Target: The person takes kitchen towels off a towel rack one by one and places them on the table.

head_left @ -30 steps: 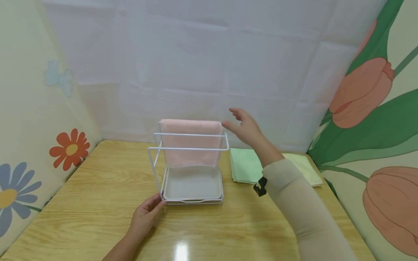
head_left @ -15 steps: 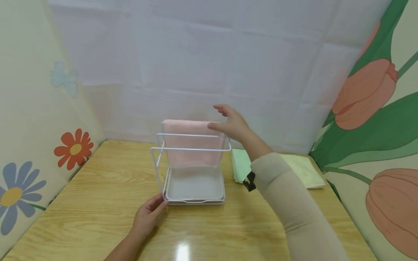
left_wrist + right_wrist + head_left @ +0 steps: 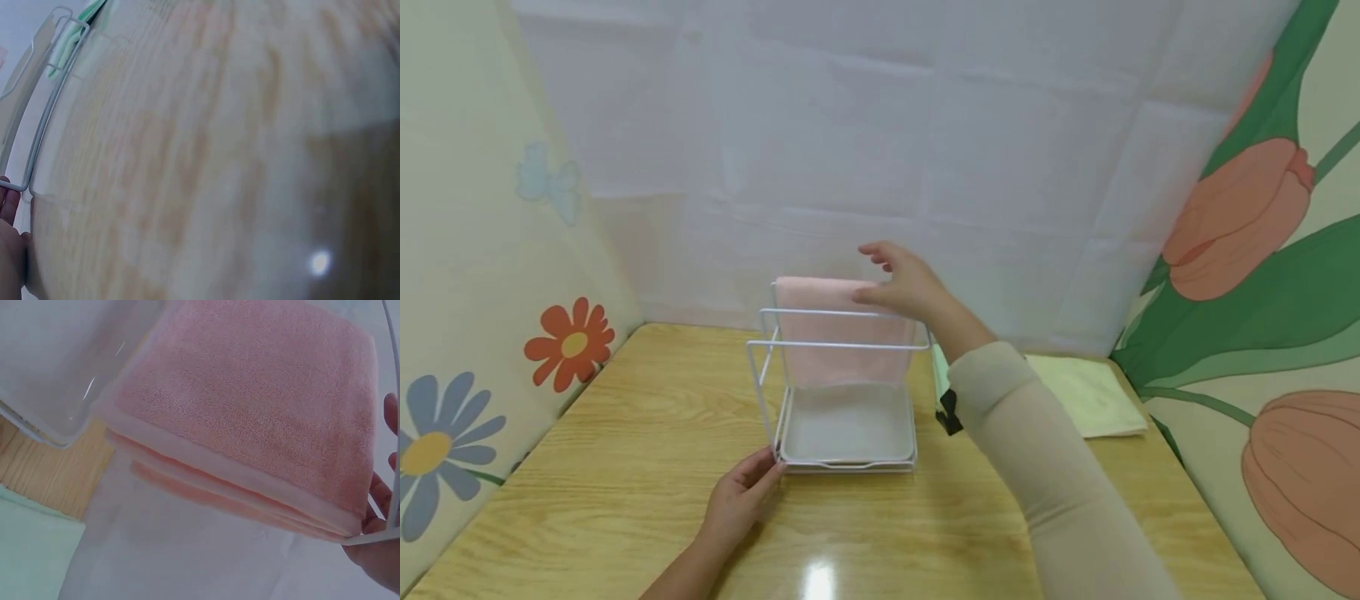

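A white wire rack (image 3: 842, 344) stands on the table with a pink towel (image 3: 842, 350) folded over its rear top bar. Its base carries a white tray (image 3: 848, 425). My left hand (image 3: 733, 504) holds the rack's front left bottom corner, thumb in front; the left wrist view catches only part of that hand (image 3: 9, 250) at its edge. My right hand (image 3: 906, 283) is at the towel's upper right part, thumb before the cloth and fingers spread above it. Layered folds of the pink towel (image 3: 250, 400) fill the right wrist view; whether the fingers touch it I cannot tell.
On the right of the wooden table (image 3: 617, 475) lie a folded pale yellow towel (image 3: 1090, 396) and a mint green towel (image 3: 34, 544), the latter mostly behind my right arm in the head view. White sheeting (image 3: 850, 125) hangs behind the table; flower-patterned walls flank it.
My right hand has moved left along the top of the pink towel, from its right end toward the middle. My left hand has stayed at the rack's corner.
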